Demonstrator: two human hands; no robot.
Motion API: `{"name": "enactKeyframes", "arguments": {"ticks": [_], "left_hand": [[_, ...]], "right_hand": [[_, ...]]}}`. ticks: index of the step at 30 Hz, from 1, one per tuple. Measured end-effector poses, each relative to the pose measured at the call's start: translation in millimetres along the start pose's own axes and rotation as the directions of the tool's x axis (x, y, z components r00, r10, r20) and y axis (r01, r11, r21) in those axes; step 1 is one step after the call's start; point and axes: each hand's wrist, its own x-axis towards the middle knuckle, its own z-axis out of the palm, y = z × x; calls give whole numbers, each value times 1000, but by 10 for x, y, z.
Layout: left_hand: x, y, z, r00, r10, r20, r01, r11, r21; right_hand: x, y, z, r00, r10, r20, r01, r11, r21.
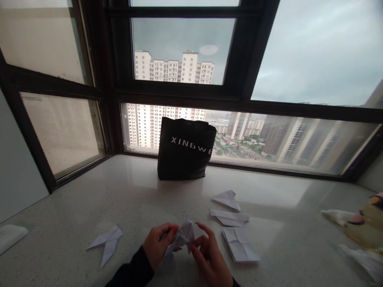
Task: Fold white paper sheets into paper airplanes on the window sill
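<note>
Between my two hands is a white folded paper, creased into several pointed flaps. My left hand pinches its left side with thumb and fingers. On the other side, my right hand has thumb and fingertips closed on the lower right flap, while the index finger reaches up near the top edge. Left of my hands lies a folded paper piece with two long points. To the right are a paper plane, a long folded paper and a stack of creased paper squares.
A black bag with white letters stands upright against the window at the back of the white speckled sill. A white object sits at the far left. A yellowish figure and a clear wrapper are at the right edge.
</note>
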Motion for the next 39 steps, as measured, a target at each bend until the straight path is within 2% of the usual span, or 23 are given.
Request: {"name": "enactKeyframes", "arguments": {"ticks": [2, 5, 9, 17, 20, 23, 26, 28, 32, 39], "left_hand": [[-16, -86, 67, 992, -113, 57, 123, 970, -208], [-28, -187, 118, 982, -158, 100, 183, 924, -336], [-37, -226, 120, 977, -190, 93, 211, 906, -367], [-39, -200, 91, 966, -210, 150, 248, 915, -318], [-40, -168, 84, 963, -205, 177, 259, 889, -377], [-22, -142, 71, 965, -209, 160, 262, 826, -499], [17, -137, 45, 953, -280, 114, 285, 707, -647], [40, -141, 29, 941, -313, 128, 309, 640, -703], [49, -168, 21, 949, -270, 162, 301, 626, -719], [15, -293, -3, 973, -119, 196, 221, 722, -656]], "right_hand": [[13, -4, -24, 999, 35, 29, -36, 997, 61], [29, 2, -40, 993, 105, 58, -110, 989, 102], [36, -12, -45, 982, 167, 84, -177, 976, 124], [48, -44, -59, 973, 200, 112, -212, 972, 106], [52, -56, -64, 971, 218, 100, -228, 969, 94], [53, -95, -84, 970, 231, 74, -239, 962, 131], [56, -134, -117, 977, 212, 5, -210, 964, 161], [58, -151, -137, 980, 194, -46, -184, 968, 169], [60, -164, -152, 977, 200, -74, -184, 966, 181], [61, -159, -140, 977, 205, -63, -189, 961, 202]]}}
